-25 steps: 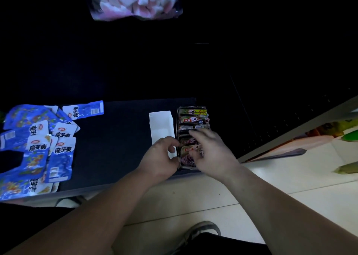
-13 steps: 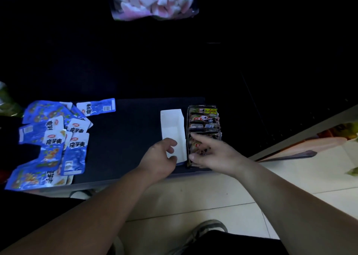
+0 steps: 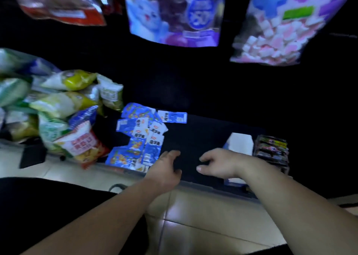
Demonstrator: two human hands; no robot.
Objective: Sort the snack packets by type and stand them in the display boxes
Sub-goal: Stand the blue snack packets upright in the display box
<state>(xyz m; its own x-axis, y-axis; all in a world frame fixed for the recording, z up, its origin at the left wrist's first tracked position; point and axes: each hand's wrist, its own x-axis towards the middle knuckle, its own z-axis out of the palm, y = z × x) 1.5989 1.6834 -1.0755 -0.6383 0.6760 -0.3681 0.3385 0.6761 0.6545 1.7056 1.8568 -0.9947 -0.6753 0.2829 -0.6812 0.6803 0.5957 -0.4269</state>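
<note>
Blue packets [image 3: 139,138] at eleven o'clock of left hand [image 3: 164,169], just beside it. Full display box [image 3: 271,152] at three o'clock of right hand [image 3: 219,163]. Both hands loose, holding nothing.

We record the loose snack packets [image 3: 139,138] as blue and white with orange print. We log the boxed packets [image 3: 271,150] as dark, banded yellow and pink-red; the neighbouring box [image 3: 241,141] plain white; the hanging bag [image 3: 271,47] pink-and-white cubes; the piled bags [image 3: 62,93] green, yellow, white.
</note>
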